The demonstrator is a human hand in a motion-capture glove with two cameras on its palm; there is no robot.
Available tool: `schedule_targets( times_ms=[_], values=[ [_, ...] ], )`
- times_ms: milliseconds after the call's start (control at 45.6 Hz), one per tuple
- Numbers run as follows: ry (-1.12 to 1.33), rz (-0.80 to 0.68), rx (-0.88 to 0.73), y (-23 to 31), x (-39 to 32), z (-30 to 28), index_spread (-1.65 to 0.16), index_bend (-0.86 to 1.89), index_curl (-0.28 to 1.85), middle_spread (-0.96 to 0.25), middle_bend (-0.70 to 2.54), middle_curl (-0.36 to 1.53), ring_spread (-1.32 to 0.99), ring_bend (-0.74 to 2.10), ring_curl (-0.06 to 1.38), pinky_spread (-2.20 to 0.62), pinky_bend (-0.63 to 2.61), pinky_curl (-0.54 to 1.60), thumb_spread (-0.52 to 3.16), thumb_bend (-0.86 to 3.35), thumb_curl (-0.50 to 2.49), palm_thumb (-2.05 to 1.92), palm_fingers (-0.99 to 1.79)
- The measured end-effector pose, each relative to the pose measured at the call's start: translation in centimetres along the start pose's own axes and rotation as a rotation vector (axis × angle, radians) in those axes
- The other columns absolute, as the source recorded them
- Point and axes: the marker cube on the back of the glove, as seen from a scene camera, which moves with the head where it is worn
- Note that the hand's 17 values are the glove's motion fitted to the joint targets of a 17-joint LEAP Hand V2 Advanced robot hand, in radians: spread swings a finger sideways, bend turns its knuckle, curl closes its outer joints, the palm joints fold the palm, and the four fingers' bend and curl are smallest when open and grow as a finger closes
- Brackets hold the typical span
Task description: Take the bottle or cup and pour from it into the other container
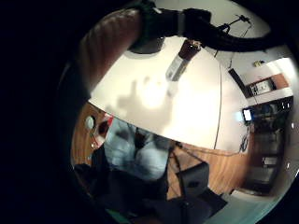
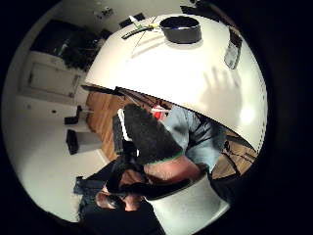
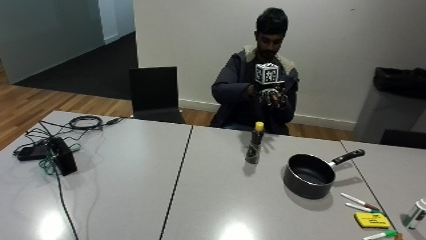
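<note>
A dark bottle with a yellow cap [image 3: 255, 142] stands upright near the far middle of the grey table [image 3: 133, 190]. A black saucepan [image 3: 309, 175] sits to its right, handle pointing toward the far right. My gloved right hand [image 3: 273, 95] is raised in front of the person's chest, well above and behind the bottle, and holds nothing. Its fingers look spread, as does its shadow on the table [image 2: 171, 73]. The palm views look down on the bottle [image 1: 180, 63] [image 2: 233, 49] and the saucepan [image 2: 181, 29] from a distance.
A black device with tangled cables [image 3: 60, 155] lies at the table's left end. Markers and a yellow pad [image 3: 365, 210] lie at the right front, beside a small white bottle [image 3: 418, 210]. A black chair [image 3: 154, 95] stands behind the table.
</note>
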Motion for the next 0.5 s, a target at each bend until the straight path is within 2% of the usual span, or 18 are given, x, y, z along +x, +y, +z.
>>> schedule_targets(
  times_ms=[197,504],
  values=[
    [-0.002,0.009,-0.014,0.3,-0.5,0.3,-0.3,0.16,0.16,0.04,0.3,0.16,0.18,0.21,0.11,0.3,0.43,0.19,0.83,0.08,0.12,0.22,0.46],
    [0.01,-0.001,-0.025,-1.1,1.1,0.2,-0.34,0.14,0.21,0.05,0.29,0.23,0.22,0.21,0.16,0.36,0.44,0.26,1.03,-0.01,0.2,0.22,0.41]
  ],
)
